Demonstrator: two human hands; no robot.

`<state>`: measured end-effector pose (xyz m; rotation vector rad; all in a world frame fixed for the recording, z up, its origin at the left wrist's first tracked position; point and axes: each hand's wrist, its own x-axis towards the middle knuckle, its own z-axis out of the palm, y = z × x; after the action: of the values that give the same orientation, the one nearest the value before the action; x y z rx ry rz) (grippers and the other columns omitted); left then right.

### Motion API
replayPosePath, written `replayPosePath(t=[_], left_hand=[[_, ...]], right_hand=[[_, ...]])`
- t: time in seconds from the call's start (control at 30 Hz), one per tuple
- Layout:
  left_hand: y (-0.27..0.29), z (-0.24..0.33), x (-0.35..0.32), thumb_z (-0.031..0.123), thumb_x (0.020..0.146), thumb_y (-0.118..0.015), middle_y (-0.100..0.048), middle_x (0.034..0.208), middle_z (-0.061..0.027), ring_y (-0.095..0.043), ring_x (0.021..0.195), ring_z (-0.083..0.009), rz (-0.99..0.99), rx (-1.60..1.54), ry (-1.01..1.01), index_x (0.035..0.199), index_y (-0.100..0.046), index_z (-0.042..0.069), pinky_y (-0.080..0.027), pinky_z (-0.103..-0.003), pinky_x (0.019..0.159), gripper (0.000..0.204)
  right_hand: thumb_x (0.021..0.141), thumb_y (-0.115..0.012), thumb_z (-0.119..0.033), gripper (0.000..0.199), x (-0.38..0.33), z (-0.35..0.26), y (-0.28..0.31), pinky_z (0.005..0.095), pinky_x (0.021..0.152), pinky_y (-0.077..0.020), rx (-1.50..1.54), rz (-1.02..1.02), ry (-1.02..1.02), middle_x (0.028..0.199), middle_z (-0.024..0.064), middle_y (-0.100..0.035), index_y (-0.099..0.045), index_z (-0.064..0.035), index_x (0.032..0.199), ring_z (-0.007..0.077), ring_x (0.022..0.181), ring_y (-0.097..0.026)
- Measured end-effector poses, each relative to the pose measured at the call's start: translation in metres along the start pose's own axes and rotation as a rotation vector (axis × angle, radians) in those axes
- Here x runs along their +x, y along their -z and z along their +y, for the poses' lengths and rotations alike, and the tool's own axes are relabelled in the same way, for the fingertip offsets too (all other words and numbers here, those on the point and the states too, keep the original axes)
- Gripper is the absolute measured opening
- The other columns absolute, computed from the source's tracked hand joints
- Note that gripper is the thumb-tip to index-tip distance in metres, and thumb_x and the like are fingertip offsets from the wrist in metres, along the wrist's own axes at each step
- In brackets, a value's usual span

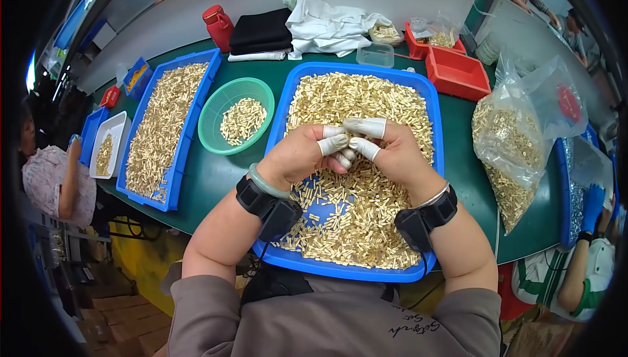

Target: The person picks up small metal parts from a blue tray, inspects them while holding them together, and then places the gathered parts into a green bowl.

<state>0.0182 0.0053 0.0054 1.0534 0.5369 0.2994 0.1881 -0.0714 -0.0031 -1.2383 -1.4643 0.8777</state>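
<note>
A large blue tray (439, 160) in front of me holds a thick layer of small brass-coloured metal parts (366, 102). Over its middle, my left hand (307, 151) and my right hand (386, 144) meet, fingertips pinched together. White finger cots cover several fingertips on both hands. Whatever lies between the fingers is hidden, too small to name. Just left of the tray stands a round green plastic basket (208, 116) with a small heap of similar parts (243, 120).
A long blue tray (214, 69) of brass parts lies at left, a white tray (124, 121) beyond it. A bulging clear bag (513, 141) of parts stands at right. Behind are a red bin (458, 72), white cloth (327, 26) and red flask (218, 26). Other people sit at both sides.
</note>
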Motion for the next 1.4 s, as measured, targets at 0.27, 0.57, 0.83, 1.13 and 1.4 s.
replayPosePath(t=[0.27, 0.57, 0.83, 1.13, 1.4], left_hand=[[-0.001, -0.006, -0.001, 0.016, 0.087, -0.05, -0.06, 0.083, -0.0048, -0.058, 0.069, -0.0113, 0.043, -0.06, -0.021, 0.096, -0.057, 0.002, -0.05, -0.022, 0.062, 0.018], [-0.003, -0.004, -0.001, 0.017, 0.087, -0.05, -0.059, 0.081, -0.004, -0.058, 0.069, -0.0116, 0.001, -0.047, 0.022, 0.094, -0.057, 0.002, -0.05, -0.022, 0.06, 0.018], [0.0, -0.005, -0.005, 0.017, 0.087, -0.049, -0.058, 0.084, -0.0048, -0.058, 0.071, -0.012, -0.11, -0.186, 0.027, 0.098, -0.055, 0.002, -0.051, -0.022, 0.059, 0.02], [-0.005, -0.005, -0.003, 0.018, 0.087, -0.048, -0.059, 0.082, -0.006, -0.059, 0.067, -0.0122, 0.014, -0.147, -0.022, 0.097, -0.055, 0.001, -0.051, -0.021, 0.057, 0.021], [0.001, -0.005, -0.004, 0.013, 0.088, -0.047, -0.06, 0.085, -0.0054, -0.059, 0.073, -0.0129, -0.041, 0.023, 0.023, 0.097, -0.057, 0.001, -0.052, -0.022, 0.063, 0.018]], right_hand=[[0.077, -0.058, 0.0, 0.029, 0.001, 0.004, 0.001, 0.0243, 0.076, -0.0444, -0.195, -0.046, 0.227, 0.1, 0.0076, -0.058, -0.059, -0.0052, 0.106, 0.015, 0.089, -0.056], [0.078, -0.057, -0.002, 0.027, -0.001, 0.0, -0.001, 0.028, 0.077, -0.0442, 0.097, -0.049, 0.009, 0.104, 0.0087, -0.057, -0.059, -0.005, 0.105, 0.0195, 0.089, -0.057], [0.076, -0.056, -0.001, 0.028, 0.002, -0.001, 0.005, 0.0287, 0.078, -0.044, -0.184, -0.021, 0.342, 0.098, 0.0077, -0.06, -0.06, -0.0059, 0.103, 0.0196, 0.088, -0.056], [0.076, -0.052, 0.0, 0.03, 0.003, 0.001, 0.005, 0.0309, 0.083, -0.0412, -0.111, -0.071, 0.358, 0.099, 0.0074, -0.06, -0.06, -0.0081, 0.105, 0.0212, 0.094, -0.053], [0.071, -0.059, -0.005, 0.034, -0.001, -0.002, -0.002, 0.0328, 0.083, -0.042, -0.304, -0.038, 0.306, 0.098, 0.0071, -0.06, -0.059, -0.0095, 0.105, 0.0246, 0.095, -0.052]])
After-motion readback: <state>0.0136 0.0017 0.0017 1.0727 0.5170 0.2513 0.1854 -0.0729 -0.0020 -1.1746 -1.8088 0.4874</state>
